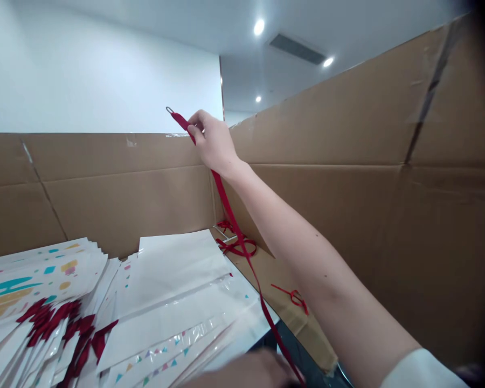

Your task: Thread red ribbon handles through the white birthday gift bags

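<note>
A dark red ribbon (228,209) with a thin wire loop (169,110) at its upper end is pinched between the thumb and fingers of my right hand (214,141). That hand is raised in front of the cardboard, and the ribbon slants down from it to the bottom edge. My left hand (253,372) is low in the view, smeared by motion and partly cut off, beside the ribbon's lower part; its fingers cannot be made out. Near it lies a pile of white printed sheets or flat bags (173,264).
Tall cardboard walls (347,124) stand behind and to the right. On the left is a stack of colourfully printed white bags (44,275) with dark red ribbon pieces (81,337). Loose red ribbon (242,249) and a red scrap (295,297) lie on the cardboard to the right.
</note>
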{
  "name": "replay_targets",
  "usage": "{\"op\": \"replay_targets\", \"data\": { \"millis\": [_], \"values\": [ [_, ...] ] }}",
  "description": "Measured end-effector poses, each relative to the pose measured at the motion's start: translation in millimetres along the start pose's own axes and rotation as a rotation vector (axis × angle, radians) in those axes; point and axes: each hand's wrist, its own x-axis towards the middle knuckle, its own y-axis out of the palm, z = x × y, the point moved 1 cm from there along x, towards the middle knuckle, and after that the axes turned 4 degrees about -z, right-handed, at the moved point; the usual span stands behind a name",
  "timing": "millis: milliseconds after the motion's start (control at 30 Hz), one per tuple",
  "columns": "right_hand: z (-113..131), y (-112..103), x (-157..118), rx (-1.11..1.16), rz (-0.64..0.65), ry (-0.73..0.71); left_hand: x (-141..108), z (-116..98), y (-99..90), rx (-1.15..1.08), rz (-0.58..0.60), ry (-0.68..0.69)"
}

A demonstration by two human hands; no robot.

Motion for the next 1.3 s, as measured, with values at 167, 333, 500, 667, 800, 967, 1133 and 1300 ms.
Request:
{"op": "replay_targets", "data": {
  "millis": [167,333,500,667,800,967,1133,1300],
  "values": [
    [-13,-41,-19,0.242,-0.082,-0.022,-69,68,-110.1,0.612,-0.372,-0.593],
    [-12,-83,-47,0.509,-0.070,0.037,-127,144,-158.1,0.730,-0.347,-1.033],
    [8,-118,-85,0.625,-0.051,0.118,-143,175,-157.4,0.689,-0.313,-0.861],
    [20,-124,-124,0.631,0.023,0.182,-146,184,-176.0,0.714,-0.303,-0.724],
    [17,-111,-151,0.621,0.128,0.304,-135,184,-186.0,0.891,-0.502,-0.713],
    [-3,-72,-185,0.475,0.378,0.503,-86,164,-164.0,0.582,-0.481,-0.450],
    [-33,-19,-243,0.137,0.692,0.543,-64,157,-151.0,0.252,-0.328,-0.323],
    [-55,23,-304,0.043,0.876,0.599,-82,165,-146.9,0.134,-0.417,-0.279]
  ]
}}
